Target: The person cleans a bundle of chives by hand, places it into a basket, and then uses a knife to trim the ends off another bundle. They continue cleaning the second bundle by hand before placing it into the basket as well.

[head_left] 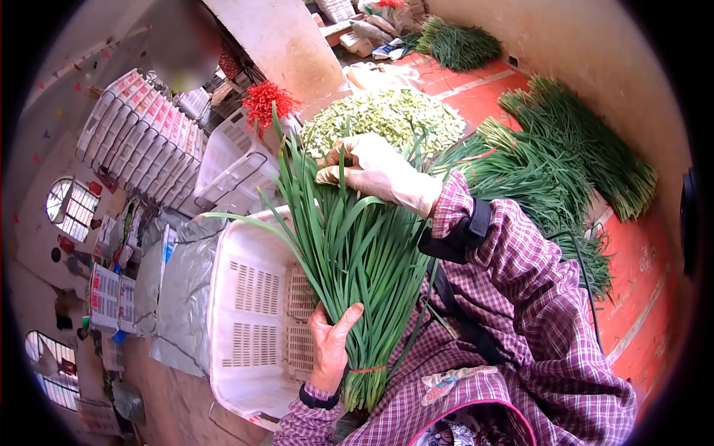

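A large bunch of garlic chives (pixel 364 275), tied near its pale stem ends with a red band (pixel 367 369), lies against my lap. My bare left hand (pixel 335 343) grips the side of the bunch just above the band, thumb across the leaves. At the upper, leafy end, my right hand (pixel 372 171), in a pale glove, has its fingers curled and pinched on a few leaf tips. Beside the bunch stands a white plastic crate (pixel 223 312) with slotted walls, partly hidden behind the leaves.
More chive bundles (pixel 580 141) lie on the red floor (pixel 639 297) at right, another pile (pixel 457 44) farther back. Pale cut pieces (pixel 387 115) are heaped ahead. Red ties (pixel 269 104) hang by a white crate (pixel 234 160); stacked crates (pixel 141 137) stand at left.
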`<state>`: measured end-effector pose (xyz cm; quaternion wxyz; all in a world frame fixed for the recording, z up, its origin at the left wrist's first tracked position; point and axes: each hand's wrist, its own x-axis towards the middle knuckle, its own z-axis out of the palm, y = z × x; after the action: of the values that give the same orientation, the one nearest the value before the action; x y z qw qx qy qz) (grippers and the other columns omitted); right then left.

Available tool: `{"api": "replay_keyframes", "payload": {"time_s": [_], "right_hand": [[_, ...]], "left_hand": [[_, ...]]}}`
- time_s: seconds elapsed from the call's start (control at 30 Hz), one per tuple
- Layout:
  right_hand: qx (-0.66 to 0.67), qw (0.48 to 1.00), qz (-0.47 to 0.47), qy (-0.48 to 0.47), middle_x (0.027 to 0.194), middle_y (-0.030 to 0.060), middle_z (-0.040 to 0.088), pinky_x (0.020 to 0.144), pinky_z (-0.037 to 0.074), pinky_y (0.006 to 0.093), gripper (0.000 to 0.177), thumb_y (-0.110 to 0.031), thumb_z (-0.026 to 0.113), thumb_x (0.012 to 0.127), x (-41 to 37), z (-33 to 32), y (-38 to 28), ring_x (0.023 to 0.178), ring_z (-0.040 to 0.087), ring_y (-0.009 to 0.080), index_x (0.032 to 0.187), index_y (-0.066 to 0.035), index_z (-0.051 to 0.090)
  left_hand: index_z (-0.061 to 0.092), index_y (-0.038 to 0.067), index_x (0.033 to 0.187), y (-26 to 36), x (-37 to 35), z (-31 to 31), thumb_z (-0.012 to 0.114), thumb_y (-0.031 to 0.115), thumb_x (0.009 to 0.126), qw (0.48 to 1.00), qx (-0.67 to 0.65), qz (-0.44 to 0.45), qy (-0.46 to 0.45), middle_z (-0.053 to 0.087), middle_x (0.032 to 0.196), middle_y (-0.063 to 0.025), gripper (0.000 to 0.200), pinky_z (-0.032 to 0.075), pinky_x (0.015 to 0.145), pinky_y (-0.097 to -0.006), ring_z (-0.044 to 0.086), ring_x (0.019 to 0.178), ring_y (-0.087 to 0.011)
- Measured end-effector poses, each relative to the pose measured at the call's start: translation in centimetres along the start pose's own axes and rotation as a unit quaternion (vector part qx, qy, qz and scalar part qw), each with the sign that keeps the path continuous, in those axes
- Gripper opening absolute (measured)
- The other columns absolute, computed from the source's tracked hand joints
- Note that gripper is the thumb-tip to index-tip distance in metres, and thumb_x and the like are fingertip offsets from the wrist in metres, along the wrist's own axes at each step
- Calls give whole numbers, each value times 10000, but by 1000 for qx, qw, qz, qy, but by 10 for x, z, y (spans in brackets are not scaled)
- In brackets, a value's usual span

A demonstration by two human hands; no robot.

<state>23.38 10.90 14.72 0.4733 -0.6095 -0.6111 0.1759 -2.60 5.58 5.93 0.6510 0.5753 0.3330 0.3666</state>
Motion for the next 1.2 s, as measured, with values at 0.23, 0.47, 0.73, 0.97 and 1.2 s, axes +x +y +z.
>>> {"api": "replay_keyframes", "payload": {"time_s": [0.23,0.47,0.73,0.97,1.2], "right_hand": [[67,950,-56,298,851,116,691,679,510,348,125,-187,696,825,25,-27,24,736,657,245,865,-75,734],[-23,962,-69,263,807,52,687,662,488,263,240,-285,635,909,10,-75,-3,725,618,100,1066,-114,695],[40,999,-4,12,668,52,668,588,481,256,433,-330,749,807,-61,-41,-89,588,611,114,1093,-20,647],[-50,998,17,15,696,94,681,629,501,334,540,-413,732,804,-61,-29,-55,650,662,209,1123,7,619],[297,950,98,19,739,22,639,564,445,200,314,-159,700,871,-69,-34,-48,598,543,56,1100,39,612]], "left_hand": [[620,-1,1132,-2,-4,0,717,131,846,1000,24,1,-1,669,1029,-41,330,468,866,-284,598,904,-113],[586,-19,1175,-1,2,4,707,153,861,999,36,-2,-19,660,1050,-49,378,469,860,-279,591,921,-114],[552,-10,1218,-16,5,5,671,86,875,995,100,27,-15,649,1080,-61,376,483,855,-276,602,936,-126],[561,-37,1148,-2,-1,21,704,248,866,981,186,51,-11,664,992,-116,426,481,823,-323,608,891,-182],[567,-35,1092,-1,-2,28,698,179,872,982,170,76,-13,672,953,-98,333,486,799,-295,605,843,-141]]}}
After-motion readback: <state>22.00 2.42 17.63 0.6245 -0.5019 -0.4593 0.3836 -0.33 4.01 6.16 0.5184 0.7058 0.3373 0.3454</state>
